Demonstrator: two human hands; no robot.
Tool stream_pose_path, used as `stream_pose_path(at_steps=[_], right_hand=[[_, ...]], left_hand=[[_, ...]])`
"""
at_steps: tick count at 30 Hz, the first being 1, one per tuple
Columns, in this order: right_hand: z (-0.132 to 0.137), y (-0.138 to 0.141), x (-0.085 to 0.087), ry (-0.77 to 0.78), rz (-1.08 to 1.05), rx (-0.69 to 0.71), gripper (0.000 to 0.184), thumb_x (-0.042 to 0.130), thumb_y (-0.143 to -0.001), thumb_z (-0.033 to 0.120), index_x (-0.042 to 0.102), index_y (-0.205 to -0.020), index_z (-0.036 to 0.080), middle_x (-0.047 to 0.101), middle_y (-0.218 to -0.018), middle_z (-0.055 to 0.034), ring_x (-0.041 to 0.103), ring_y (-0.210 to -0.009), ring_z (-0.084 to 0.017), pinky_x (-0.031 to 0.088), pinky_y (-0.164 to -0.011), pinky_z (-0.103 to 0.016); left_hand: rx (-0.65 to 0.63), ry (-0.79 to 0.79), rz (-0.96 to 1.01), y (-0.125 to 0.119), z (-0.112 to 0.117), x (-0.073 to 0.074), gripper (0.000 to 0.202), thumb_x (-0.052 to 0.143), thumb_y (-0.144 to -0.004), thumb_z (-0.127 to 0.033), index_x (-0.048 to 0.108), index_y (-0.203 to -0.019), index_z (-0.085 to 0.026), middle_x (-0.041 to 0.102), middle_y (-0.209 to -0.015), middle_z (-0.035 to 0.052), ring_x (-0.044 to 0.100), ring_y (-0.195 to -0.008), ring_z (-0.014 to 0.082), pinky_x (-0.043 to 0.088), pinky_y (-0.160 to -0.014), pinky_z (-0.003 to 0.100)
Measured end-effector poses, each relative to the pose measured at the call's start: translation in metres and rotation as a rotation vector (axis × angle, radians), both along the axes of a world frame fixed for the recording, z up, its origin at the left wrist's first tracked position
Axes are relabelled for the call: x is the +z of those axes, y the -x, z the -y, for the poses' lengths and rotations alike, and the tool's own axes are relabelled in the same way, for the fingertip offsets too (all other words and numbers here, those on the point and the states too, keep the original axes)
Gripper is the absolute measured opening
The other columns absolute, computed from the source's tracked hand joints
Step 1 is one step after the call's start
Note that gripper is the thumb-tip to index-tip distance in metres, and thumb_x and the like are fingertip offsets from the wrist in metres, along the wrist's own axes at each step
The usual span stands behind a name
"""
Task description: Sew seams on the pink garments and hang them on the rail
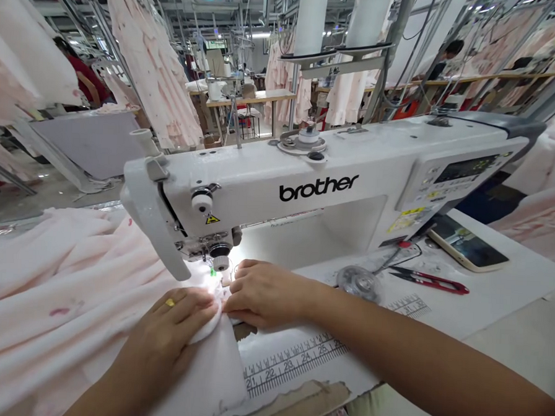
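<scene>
I see soft, pale pink fabric [68, 296] heaped in loose folds over the left edge of the white table [500, 294], its rounded hem lying under the needle end of the smooth white sewing machine [306, 185]. My left hand [178, 321] lies flat, fingers extended, pressing the cloth down without gripping it. My right hand [266, 292] curls beside it, fingertips pinching the hem just at the needle, forearm crossing the printed ruler [297, 358].
</scene>
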State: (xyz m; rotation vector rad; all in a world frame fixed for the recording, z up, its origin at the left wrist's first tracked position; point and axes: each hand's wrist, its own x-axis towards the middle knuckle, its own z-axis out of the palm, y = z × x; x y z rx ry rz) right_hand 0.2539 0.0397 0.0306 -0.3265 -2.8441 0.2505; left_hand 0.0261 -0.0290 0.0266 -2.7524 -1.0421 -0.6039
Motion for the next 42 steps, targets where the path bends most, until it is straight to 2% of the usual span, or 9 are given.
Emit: stream_pose_path(at_steps=[4, 8, 16, 24, 26, 30, 33, 38, 42], right_hand=[[0.0, 0.0, -0.001, -0.006, 0.002, -0.005, 0.011, 0.058, -0.093, 0.019, 0.066, -0.086, 0.02, 0.067, -0.082, 0.0023, 0.053, -0.074, -0.013, 0.037, -0.088, -0.029], [0.0, -0.001, 0.001, 0.016, 0.002, -0.023, 0.009, 0.06, -0.093, 0.022, 0.067, -0.087, 0.02, 0.066, -0.081, 0.0025, 0.053, -0.075, -0.014, 0.036, -0.088, -0.029], [0.003, 0.002, -0.003, -0.043, -0.005, -0.109, 0.023, 0.054, -0.097, 0.026, 0.062, -0.077, 0.018, 0.06, -0.071, 0.0015, 0.048, -0.07, -0.014, 0.034, -0.09, -0.03], [0.0, 0.005, -0.007, -0.053, 0.024, -0.185, 0.021, 0.05, -0.1, 0.028, 0.065, -0.088, 0.019, 0.06, -0.075, 0.001, 0.047, -0.072, -0.015, 0.033, -0.089, -0.03], [0.001, 0.005, -0.005, -0.046, 0.034, -0.181, 0.02, 0.051, -0.1, 0.027, 0.065, -0.09, 0.018, 0.06, -0.076, 0.0014, 0.048, -0.073, -0.015, 0.033, -0.091, -0.031], [0.001, 0.004, 0.001, -0.019, 0.061, -0.184, 0.017, 0.052, -0.1, 0.026, 0.066, -0.094, 0.018, 0.06, -0.075, 0.0016, 0.049, -0.074, -0.015, 0.033, -0.093, -0.031], [0.001, 0.004, 0.004, 0.012, 0.079, -0.181, 0.019, 0.051, -0.1, 0.027, 0.066, -0.092, 0.018, 0.06, -0.075, 0.0019, 0.049, -0.072, -0.014, 0.033, -0.091, -0.03], [0.0, 0.004, 0.003, 0.008, 0.07, -0.166, 0.017, 0.051, -0.1, 0.025, 0.067, -0.095, 0.019, 0.062, -0.077, 0.0013, 0.05, -0.072, -0.014, 0.034, -0.091, -0.03], [-0.001, 0.004, 0.002, -0.014, 0.072, -0.164, 0.016, 0.052, -0.099, 0.025, 0.067, -0.098, 0.019, 0.063, -0.079, 0.0006, 0.05, -0.073, -0.015, 0.034, -0.09, -0.03]], left_hand=[[0.015, 0.145, 0.076, 0.004, -0.001, -0.002, 0.038, 0.046, -0.082, -0.006, 0.064, -0.111, -0.023, 0.068, -0.105, 0.0034, 0.062, -0.097, 0.0192, 0.052, -0.081, 0.029], [0.034, 0.216, 0.052, 0.004, 0.002, -0.006, 0.042, 0.047, -0.082, -0.007, 0.065, -0.115, -0.025, 0.067, -0.104, 0.0033, 0.061, -0.094, 0.0199, 0.053, -0.079, 0.031], [0.036, 0.158, 0.023, 0.001, -0.005, -0.012, 0.039, 0.044, -0.08, -0.001, 0.064, -0.109, -0.018, 0.067, -0.102, 0.0072, 0.06, -0.096, 0.0237, 0.054, -0.083, 0.037], [0.014, 0.232, 0.085, 0.013, -0.023, -0.013, 0.038, 0.044, -0.087, -0.005, 0.063, -0.114, -0.023, 0.067, -0.109, 0.0054, 0.06, -0.101, 0.0218, 0.05, -0.091, 0.038], [0.079, 0.349, 0.192, 0.013, -0.024, -0.01, 0.033, 0.045, -0.088, -0.009, 0.066, -0.109, -0.023, 0.069, -0.099, 0.0039, 0.062, -0.093, 0.02, 0.051, -0.085, 0.035], [0.372, 0.665, 0.497, 0.007, -0.026, -0.001, 0.021, 0.049, -0.086, -0.019, 0.069, -0.093, -0.019, 0.059, -0.064, -0.0023, 0.053, -0.055, 0.0128, 0.041, -0.05, 0.023], [0.47, 0.77, 0.609, 0.003, -0.026, 0.002, 0.018, 0.055, -0.087, -0.03, 0.068, -0.084, -0.017, 0.055, -0.059, -0.0034, 0.047, -0.049, 0.0109, 0.034, -0.045, 0.021], [0.335, 0.573, 0.347, 0.005, -0.025, -0.005, 0.016, 0.055, -0.09, -0.03, 0.069, -0.092, -0.022, 0.066, -0.087, 0.0013, 0.06, -0.08, 0.0172, 0.047, -0.07, 0.027], [0.165, 0.317, 0.11, 0.009, -0.021, -0.012, 0.024, 0.052, -0.092, -0.016, 0.065, -0.109, -0.027, 0.065, -0.112, 0.002, 0.058, -0.101, 0.0206, 0.046, -0.088, 0.033]])
